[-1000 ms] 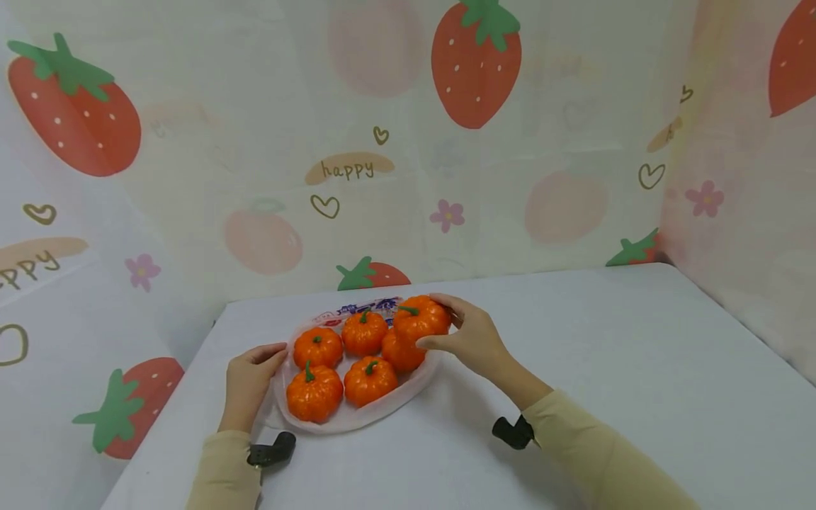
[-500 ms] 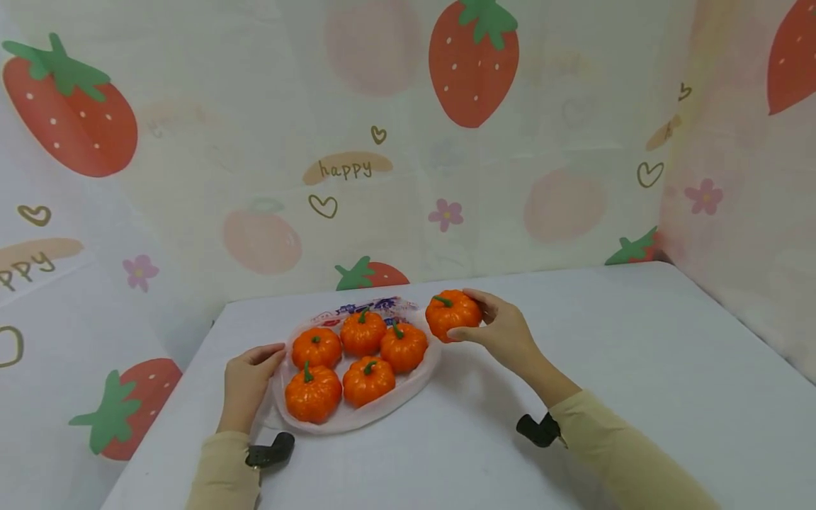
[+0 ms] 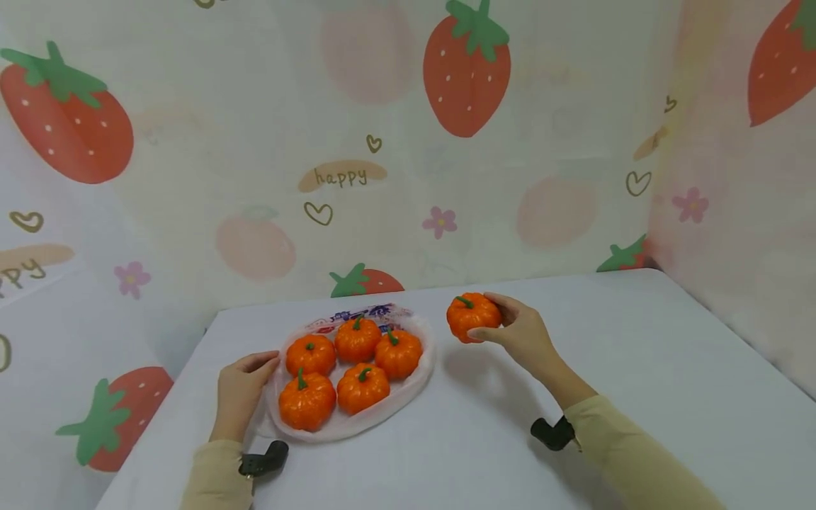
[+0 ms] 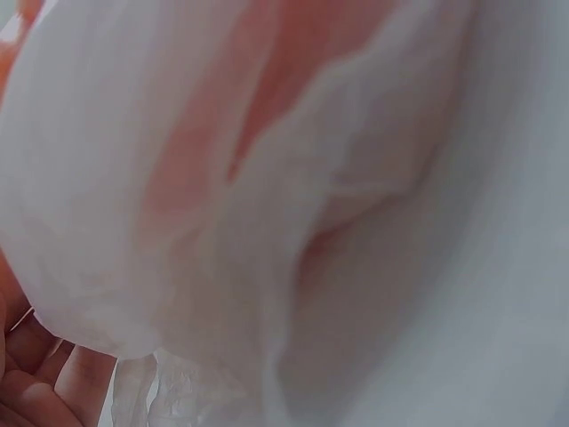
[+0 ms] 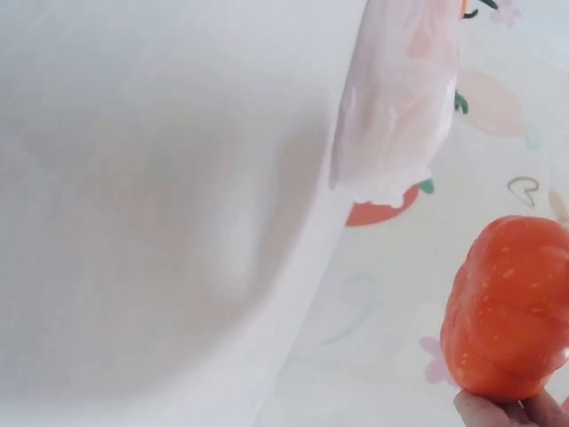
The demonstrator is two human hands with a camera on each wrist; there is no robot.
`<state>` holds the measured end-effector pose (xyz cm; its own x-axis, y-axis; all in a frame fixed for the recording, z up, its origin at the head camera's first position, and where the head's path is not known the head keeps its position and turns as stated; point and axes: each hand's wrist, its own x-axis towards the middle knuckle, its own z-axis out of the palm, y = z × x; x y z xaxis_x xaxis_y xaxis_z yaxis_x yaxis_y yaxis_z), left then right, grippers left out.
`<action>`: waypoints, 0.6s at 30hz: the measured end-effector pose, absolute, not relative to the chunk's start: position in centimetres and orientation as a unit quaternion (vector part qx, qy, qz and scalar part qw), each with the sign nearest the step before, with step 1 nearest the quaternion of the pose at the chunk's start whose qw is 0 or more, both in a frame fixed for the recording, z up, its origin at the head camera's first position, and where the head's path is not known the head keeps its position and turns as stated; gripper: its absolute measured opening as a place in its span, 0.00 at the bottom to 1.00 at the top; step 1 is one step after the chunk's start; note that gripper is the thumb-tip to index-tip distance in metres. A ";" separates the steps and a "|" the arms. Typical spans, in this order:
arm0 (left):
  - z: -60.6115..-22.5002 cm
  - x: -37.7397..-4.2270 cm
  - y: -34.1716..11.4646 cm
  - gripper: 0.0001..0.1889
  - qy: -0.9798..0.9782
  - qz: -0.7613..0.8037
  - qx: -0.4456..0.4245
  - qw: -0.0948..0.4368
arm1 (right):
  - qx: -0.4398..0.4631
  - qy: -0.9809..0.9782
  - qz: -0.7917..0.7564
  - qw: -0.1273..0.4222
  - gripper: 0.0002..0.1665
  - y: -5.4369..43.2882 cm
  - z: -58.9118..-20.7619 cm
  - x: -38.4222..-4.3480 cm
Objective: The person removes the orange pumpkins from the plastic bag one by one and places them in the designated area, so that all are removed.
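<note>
My right hand point(image 3: 530, 338) holds a small orange pumpkin point(image 3: 470, 320) with a green stem, thumb on the near side and fingers behind. It is raised over the table, just right of a white plastic bag point(image 3: 347, 427). The right wrist view shows this pumpkin point(image 5: 508, 307) large, with fingertips beneath it. Inside the opened bag sit several similar pumpkins point(image 3: 307, 402). At the bag's left rim, my left hand point(image 3: 237, 393) pinches the plastic edge. Up close in the left wrist view, the thin bag point(image 4: 98, 178) covers most of the picture, the hand's fingers point(image 4: 84, 378) at lower left.
A white-covered table point(image 3: 605, 354) carries the bag. Behind it rises a cloth backdrop point(image 3: 497, 170) printed with strawberries and hearts, which also runs along both sides. A black wrist camera point(image 3: 553, 433) is strapped near each sleeve cuff.
My right hand has moved right with the pumpkin, from above the bag to beside it, uncovering the pumpkin beneath. The left hand stays at the rim. The head view has shifted slightly.
</note>
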<state>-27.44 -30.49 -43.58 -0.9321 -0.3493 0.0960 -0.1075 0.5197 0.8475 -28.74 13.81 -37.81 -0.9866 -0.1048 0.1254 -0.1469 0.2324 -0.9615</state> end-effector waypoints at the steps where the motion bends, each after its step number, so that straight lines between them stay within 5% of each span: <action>1: -43.6 -27.4 -30.5 0.21 -0.861 -0.473 0.134 0.127 | 0.078 -0.785 0.614 0.014 0.45 14.0 -37.9 -28.7; 18: -43.5 -27.3 -30.3 0.21 -0.858 -0.477 0.130 0.139 | 0.043 -0.794 0.606 -0.023 0.47 16.4 -38.7 -29.4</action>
